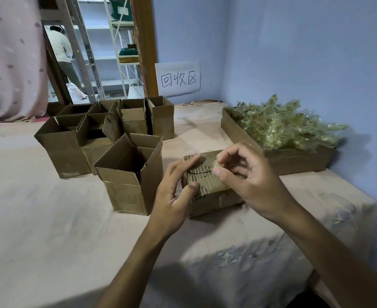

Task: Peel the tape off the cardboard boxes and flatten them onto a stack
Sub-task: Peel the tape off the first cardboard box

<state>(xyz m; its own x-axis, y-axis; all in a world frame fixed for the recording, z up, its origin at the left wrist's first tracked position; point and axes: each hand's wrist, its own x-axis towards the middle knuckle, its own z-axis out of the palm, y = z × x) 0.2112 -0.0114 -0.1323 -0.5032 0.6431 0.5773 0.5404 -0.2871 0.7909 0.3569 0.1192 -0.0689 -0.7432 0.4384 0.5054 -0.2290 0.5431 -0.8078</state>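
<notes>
Head view. A small closed cardboard box (207, 190) sits on the pinkish cloth-covered table (49, 218), centre right and near the camera. Its top face shows torn, ridged corrugation with a dark slit across it.

The left hand (174, 192) grips the box's left end, fingers laid over the top and thumb pressed on the near top edge. The right hand (249, 176) is over the box's right half. Its thumb and fingertips pinch a small yellowish tape scrap (218, 164) just above the top face. I can't tell if the scrap is attached to the box. The hands are close together, both at the same box.

Just left of that box stands an open cardboard box (127, 181), upright with flaps up. Farther left and back is a cluster of open cardboard boxes (89, 134), packed side by side.

Far right, against the blue wall (305, 52), a shallow cardboard tray (294, 160) holds a heap of crumpled clear-yellow tape (281, 125).

A paper sign (178, 78) with handwritten characters hangs on the far wall. A pink dotted fabric (9, 58) is at far left. Beside it is a doorway or mirror showing metal shelving (120, 30) and a person (60, 50) from behind.
</notes>
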